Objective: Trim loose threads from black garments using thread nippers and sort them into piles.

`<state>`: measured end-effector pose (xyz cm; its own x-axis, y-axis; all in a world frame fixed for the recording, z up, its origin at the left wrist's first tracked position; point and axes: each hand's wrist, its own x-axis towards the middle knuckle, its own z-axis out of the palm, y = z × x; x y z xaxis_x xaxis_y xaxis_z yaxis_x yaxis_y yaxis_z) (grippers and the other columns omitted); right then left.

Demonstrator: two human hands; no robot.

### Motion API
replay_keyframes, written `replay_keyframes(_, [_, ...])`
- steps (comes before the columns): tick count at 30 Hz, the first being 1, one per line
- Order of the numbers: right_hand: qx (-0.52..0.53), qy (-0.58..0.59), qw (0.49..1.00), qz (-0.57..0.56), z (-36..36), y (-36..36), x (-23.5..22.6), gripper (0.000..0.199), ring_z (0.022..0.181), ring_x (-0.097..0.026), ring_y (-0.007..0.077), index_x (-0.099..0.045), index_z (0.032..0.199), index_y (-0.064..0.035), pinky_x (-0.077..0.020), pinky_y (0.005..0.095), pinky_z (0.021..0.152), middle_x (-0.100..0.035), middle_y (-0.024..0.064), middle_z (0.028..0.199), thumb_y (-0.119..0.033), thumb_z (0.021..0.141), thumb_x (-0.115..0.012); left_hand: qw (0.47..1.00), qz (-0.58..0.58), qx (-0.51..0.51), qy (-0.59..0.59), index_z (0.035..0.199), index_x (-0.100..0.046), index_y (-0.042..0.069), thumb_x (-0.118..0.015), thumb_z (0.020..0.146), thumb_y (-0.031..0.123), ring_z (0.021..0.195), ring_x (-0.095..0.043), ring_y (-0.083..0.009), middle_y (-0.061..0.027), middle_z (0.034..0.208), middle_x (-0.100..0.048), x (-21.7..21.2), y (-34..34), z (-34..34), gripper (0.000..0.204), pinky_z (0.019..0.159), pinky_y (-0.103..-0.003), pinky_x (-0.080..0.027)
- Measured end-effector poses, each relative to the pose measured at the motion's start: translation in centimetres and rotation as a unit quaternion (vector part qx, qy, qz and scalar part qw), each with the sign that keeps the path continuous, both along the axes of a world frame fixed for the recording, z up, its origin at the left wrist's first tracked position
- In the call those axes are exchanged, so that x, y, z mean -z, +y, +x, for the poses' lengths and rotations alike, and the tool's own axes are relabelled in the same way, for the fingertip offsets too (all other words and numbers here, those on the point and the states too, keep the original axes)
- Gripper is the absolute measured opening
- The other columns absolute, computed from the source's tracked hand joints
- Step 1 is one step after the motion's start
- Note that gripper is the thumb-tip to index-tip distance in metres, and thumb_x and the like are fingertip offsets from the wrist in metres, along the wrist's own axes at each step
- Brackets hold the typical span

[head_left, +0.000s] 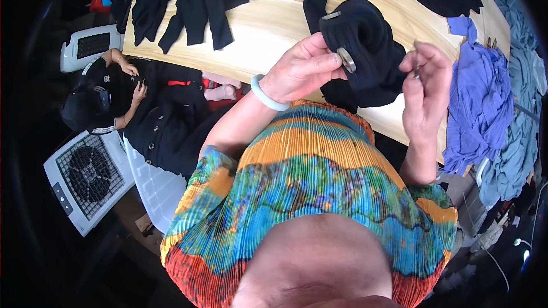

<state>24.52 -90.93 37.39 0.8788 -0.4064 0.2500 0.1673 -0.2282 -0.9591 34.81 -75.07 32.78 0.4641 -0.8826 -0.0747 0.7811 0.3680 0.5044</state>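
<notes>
The black garment point(371, 82) is matt cloth; its buttons point(347, 60) look glossy; the tabletop point(264, 25) is smooth wood.

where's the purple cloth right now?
In the head view, the purple cloth is bunched at the right end of the wooden table, between the person's right hand and the blue-grey fabric.

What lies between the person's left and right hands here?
In the head view, the bunched black garment lies between the left hand, which holds it, and the right hand.
</notes>
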Motion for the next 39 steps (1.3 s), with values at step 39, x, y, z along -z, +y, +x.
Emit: replay_keyframes(39, [0.03, 0.078, 0.995, 0.056, -0.2, 1.3, 0.5, 0.015, 0.067, -0.048, 0.0058, -0.049, 0.095, 0.0021, -0.0379, 0.0164, 0.063, -0.052, 0.0012, 0.074, -0.006, 0.083, -0.051, 0.999, -0.042, -0.004, -0.006, 0.116, -0.044, 0.008, -0.049, 0.084, 0.011, 0.099, -0.05, -0.0181, -0.0062, 0.106, -0.052, 1.1, -0.3, 0.1, 0.033, 0.086, -0.036, -0.04])
